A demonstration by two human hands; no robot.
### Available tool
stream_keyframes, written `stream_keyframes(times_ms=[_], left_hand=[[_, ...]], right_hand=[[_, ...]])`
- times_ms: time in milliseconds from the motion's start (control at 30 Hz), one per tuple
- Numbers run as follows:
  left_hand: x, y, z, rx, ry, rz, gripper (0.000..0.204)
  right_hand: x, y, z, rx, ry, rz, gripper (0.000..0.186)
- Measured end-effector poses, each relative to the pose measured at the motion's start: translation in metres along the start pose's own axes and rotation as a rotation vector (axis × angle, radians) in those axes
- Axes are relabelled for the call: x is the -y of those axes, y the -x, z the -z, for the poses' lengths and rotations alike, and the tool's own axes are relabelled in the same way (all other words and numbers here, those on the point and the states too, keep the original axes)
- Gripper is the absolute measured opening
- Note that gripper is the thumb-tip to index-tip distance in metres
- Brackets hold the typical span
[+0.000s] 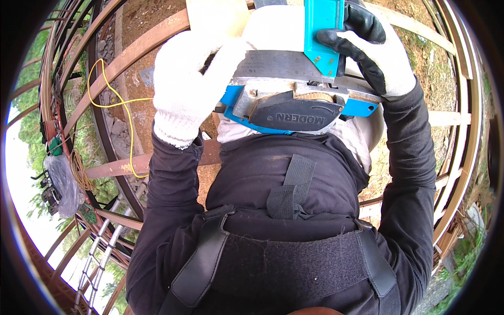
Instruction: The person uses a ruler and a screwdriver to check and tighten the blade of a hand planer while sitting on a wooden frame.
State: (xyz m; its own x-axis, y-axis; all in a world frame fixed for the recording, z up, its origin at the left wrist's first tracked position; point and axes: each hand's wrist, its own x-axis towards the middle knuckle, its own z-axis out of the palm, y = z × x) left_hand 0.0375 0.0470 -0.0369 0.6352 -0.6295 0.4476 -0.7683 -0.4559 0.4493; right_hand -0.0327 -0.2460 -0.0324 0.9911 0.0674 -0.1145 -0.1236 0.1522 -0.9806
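Observation:
An electric planer (294,113) with a blue body and a dark side cover lies across my lap, its grey metal sole (268,64) turned up. My left hand (189,79), in a white knit glove, steadies the planer's left end; bright glare hides some of its fingers. A turquoise, flat-sided plastic piece (321,39) stands over the sole near the cutter slot. My right hand (370,50), in a white glove with black-coated fingers, pinches that piece between thumb and fingers. Its lower edge reaches the planer's metal parts.
Wooden beams (142,44) form an open frame around me, with soil and rubble below. A yellow cord (126,110) hangs at the left. Beyond it are a plastic-wrapped bundle (64,184), coiled rope (79,170) and a metal ladder (100,247).

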Motion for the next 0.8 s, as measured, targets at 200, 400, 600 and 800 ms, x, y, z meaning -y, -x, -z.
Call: stream_keyframes(times_ms=[200,400,600,800], left_hand=[[0.004,0.003,0.001,0.0,0.031,0.046,0.01],[0.004,0.002,0.002,0.024,0.036,0.076,0.01],[0.001,-0.001,0.004,0.04,0.03,0.048,0.009],[0.004,0.003,0.001,0.018,0.018,0.055,0.009]], right_hand=[[0.002,-0.001,0.0,0.013,-0.031,0.01,0.044],[-0.002,0.0,0.0,0.019,-0.117,0.053,0.053],[0.003,-0.002,0.004,0.1,-0.067,0.034,0.062],[0.007,0.003,-0.015,-0.128,-0.116,0.058,0.057]])
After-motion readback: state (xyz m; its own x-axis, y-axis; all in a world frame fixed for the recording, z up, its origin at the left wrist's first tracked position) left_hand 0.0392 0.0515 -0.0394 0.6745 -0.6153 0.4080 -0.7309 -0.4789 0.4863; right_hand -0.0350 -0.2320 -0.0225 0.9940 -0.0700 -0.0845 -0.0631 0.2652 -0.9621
